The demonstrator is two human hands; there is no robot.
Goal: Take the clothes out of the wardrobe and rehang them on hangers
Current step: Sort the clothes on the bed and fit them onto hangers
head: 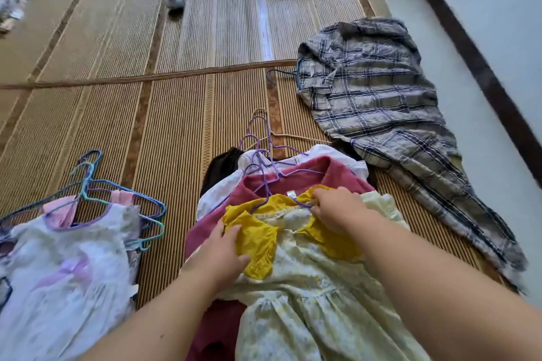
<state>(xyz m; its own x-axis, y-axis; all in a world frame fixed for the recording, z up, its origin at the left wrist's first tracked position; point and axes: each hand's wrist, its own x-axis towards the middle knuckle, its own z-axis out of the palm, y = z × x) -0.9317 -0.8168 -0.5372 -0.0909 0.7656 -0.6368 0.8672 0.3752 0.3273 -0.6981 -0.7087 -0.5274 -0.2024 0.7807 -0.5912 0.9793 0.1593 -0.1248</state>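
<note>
Left hand (224,249) pinches the yellow collar (258,239) of the floral dress (308,296); right hand (337,208) grips its other shoulder, fingertips hidden in fabric. Purple hanger (265,182) mostly buried just beyond the right grip; dress hem cut off below.

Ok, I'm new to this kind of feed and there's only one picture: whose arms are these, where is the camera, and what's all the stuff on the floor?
There is no machine here. The arms belong to a person, and the single view comes from a wide-angle camera on their head, looking down at a woven mat on the floor.

Both hands are on a pale floral dress with yellow collar, the top garment of the middle pile. The left hand grips the yellow collar; the right hand pinches the neckline where a purple hanger goes in.

Under it lie a maroon top and white clothing. To the left is a white and lilac dress with blue and teal hangers. To the right, a plaid shirt lies on its own hanger.
</note>
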